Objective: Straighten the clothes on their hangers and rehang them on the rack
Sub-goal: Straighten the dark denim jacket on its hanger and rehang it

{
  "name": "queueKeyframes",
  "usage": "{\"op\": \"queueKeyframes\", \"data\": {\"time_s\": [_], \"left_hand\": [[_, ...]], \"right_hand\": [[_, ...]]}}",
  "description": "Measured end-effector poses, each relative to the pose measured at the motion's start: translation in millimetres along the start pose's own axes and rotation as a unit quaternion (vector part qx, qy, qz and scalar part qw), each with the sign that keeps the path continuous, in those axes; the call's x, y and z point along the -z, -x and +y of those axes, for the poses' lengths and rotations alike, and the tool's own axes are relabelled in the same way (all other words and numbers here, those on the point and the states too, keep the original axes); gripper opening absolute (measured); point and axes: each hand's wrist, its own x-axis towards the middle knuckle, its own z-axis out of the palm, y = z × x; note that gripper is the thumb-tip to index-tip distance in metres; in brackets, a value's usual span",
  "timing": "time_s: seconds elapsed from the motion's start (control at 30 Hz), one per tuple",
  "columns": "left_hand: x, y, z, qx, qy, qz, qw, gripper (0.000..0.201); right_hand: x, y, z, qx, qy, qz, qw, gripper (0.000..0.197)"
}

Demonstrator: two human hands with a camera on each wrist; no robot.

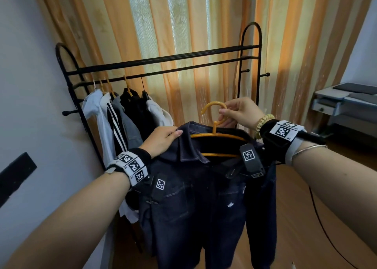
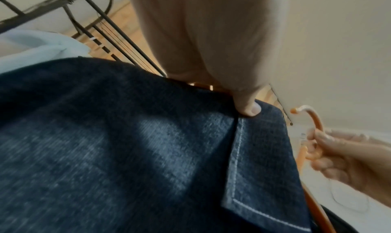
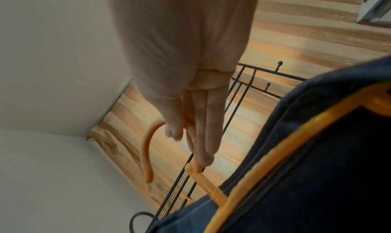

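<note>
Five hung, one denim jacket in your hands

Five garments or so hang bunched at the left end of the black rack (image 1: 163, 59), so judge most of the job done; whether each sits straight on its hanger is too small to tell. The dark denim jacket (image 1: 204, 197) is the piece in work. It is off the rail, held in front of you and below it, draped on the orange hanger (image 1: 216, 135).

Your right hand (image 1: 238, 113) is curled round the hanger's neck just under the hook, thumb and fingers closed on the plastic, and seems to carry the weight. Your left hand (image 1: 161, 140) grips the jacket's left shoulder beside the collar (image 1: 189, 148), thumb pressed on the denim, the other fingers tucked behind the fabric.

You appear to be squaring the shoulder over the hanger's arm. The collar lies folded down, and the front hangs open with the hanger's bars showing through. The far shoulder is hidden behind your right wrist, so check that side.

What is left, by my reading: finish settling the jacket, then hook it on the rail, where the long stretch right of the hung clothes (image 1: 124, 113) has room.
</note>
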Motion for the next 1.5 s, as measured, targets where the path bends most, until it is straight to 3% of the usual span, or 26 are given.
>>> {"op": "queueKeyframes", "data": {"time_s": [0.1,0.2,0.27,0.33,0.4,0.47,0.53,0.6,0.67,0.77,0.83,0.93,1.03,1.23,1.37,1.5], "left_hand": [[13,2,-17,0.013,-0.01,0.006,1.0,0.043],[17,5,-18,0.028,-0.058,-0.081,0.995,0.036],[11,7,-9,0.05,-0.071,-0.127,0.988,0.054],[-2,5,1,0.037,-0.12,-0.11,0.986,0.065],[-15,-1,12,-0.004,-0.215,-0.04,0.976,0.066],[-23,-10,21,-0.053,-0.306,0.007,0.951,0.05],[-28,-20,26,-0.07,-0.351,-0.012,0.934,0.035],[-36,-28,27,-0.048,-0.305,-0.034,0.951,0.03],[-41,-33,26,-0.032,-0.211,-0.014,0.977,0.028],[-39,-43,24,-0.013,-0.088,0.006,0.996,0.022],[-32,-49,25,-0.004,-0.051,0.007,0.999,0.02],[-20,-58,21,0.01,-0.037,0.015,0.999,0.019],[-15,-63,13,0.029,-0.039,0.011,0.999,0.02],[-15,-74,4,0.043,-0.07,-0.005,0.997,0.02],[-18,-84,-5,0.06,-0.088,0.014,0.994,0.025],[-28,-95,-5,0.034,-0.086,0.034,0.995,0.022]], "right_hand": [[8,-3,5,-0.008,-0.013,0.019,1.0,0.015],[1,-5,5,0.013,-0.015,0.022,1.0,0.011],[-6,-8,3,0.019,-0.022,0.014,0.999,0.011],[-12,-11,1,0.027,-0.017,-0.002,0.999,0.012],[-14,-13,1,0.035,-0.007,-0.011,0.999,0.013],[-14,-14,1,0.04,-0.004,-0.015,0.999,0.015],[-11,-12,4,0.04,-0.007,-0.023,0.999,0.018],[-6,-10,7,0.039,-0.018,-0.027,0.999,0.02],[2,-9,11,0.048,-0.007,0.004,0.999,0.021],[23,-11,19,0.048,0.112,0.073,0.99,0.031],[35,-13,31,0.001,0.179,0.043,0.983,0.034],[47,-15,55,-0.064,0.26,-0.024,0.963,0.033],[56,-20,69,-0.06,0.268,-0.065,0.959,0.026],[57,-35,87,-0.045,0.257,-0.043,0.964,0.015],[70,-46,95,-0.003,0.318,-0.032,0.948,0.015],[83,-58,107,-0.042,0.322,-0.086,0.942,0.017]]}}
